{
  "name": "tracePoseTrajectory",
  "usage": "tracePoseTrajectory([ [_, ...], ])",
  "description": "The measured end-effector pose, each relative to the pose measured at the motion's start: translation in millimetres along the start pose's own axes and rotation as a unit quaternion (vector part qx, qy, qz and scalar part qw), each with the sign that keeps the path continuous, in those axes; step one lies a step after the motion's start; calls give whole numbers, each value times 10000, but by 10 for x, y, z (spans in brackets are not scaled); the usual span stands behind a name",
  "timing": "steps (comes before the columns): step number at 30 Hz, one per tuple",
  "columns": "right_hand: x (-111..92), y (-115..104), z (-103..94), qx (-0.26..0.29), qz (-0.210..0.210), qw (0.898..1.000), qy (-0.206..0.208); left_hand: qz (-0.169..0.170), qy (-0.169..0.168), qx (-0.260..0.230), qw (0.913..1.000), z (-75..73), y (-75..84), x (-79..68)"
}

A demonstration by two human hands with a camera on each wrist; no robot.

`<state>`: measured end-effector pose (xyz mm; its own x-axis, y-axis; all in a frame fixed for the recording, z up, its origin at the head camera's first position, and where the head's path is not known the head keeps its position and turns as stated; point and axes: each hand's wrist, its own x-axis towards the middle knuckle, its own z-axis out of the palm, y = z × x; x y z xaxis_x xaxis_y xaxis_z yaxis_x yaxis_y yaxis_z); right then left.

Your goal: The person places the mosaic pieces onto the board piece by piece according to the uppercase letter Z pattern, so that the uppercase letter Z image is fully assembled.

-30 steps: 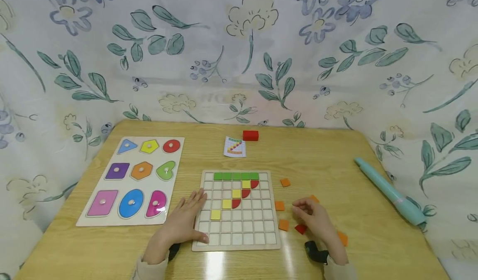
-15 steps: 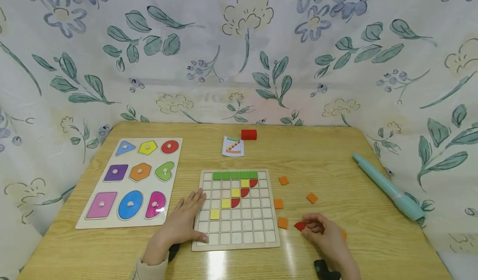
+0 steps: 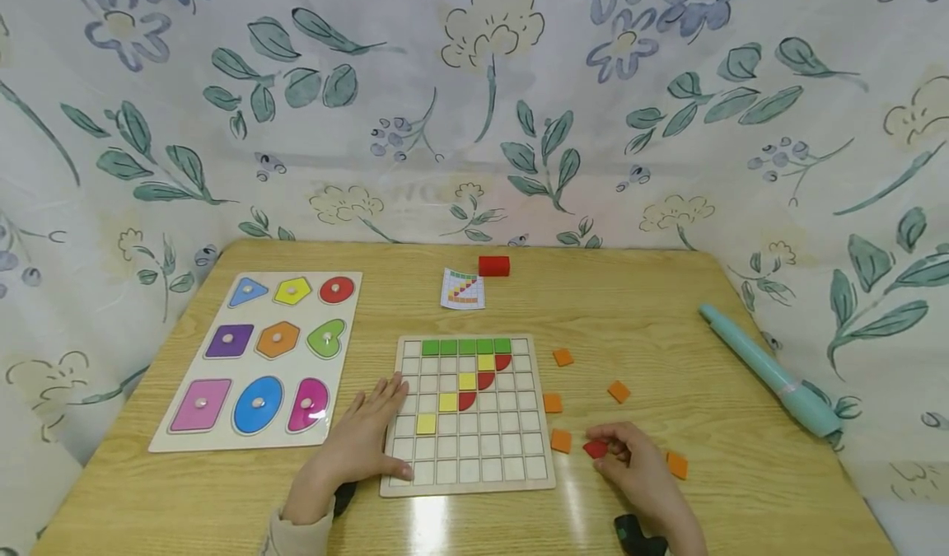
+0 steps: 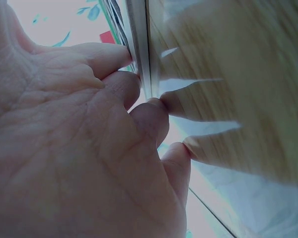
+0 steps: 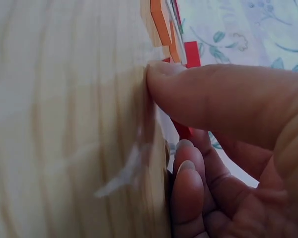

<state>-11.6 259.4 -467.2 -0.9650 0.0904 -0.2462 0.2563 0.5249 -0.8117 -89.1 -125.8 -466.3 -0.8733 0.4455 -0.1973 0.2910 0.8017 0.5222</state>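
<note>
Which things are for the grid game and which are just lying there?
Likely for the game:
grid board
green squares
yellow squares
red pieces, one in the right hand
loose orange squares
picture card showing a similar pattern

Probably just lying there:
knobbed shape puzzle
teal stick
red block: unsure

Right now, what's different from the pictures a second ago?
The right-hand grip moved toward the person, uncovering the farther-back orange square tile it had partly hidden, and now pinches the red quarter-circle tile. The left-hand grip stayed spread on the left edge of the pale wooden grid board; the row of green square tiles stayed put too.
</note>
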Motion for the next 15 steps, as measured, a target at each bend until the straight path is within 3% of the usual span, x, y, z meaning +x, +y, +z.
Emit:
tracePoseTrajectory([
  [5,4,-7,9,-350,-94,9993,83,-8,1,-10,10000,1,2,1],
  [15,6,-55,13,-540,6,9985,41,-46,-27,-62,10000,-33,33,-26],
])
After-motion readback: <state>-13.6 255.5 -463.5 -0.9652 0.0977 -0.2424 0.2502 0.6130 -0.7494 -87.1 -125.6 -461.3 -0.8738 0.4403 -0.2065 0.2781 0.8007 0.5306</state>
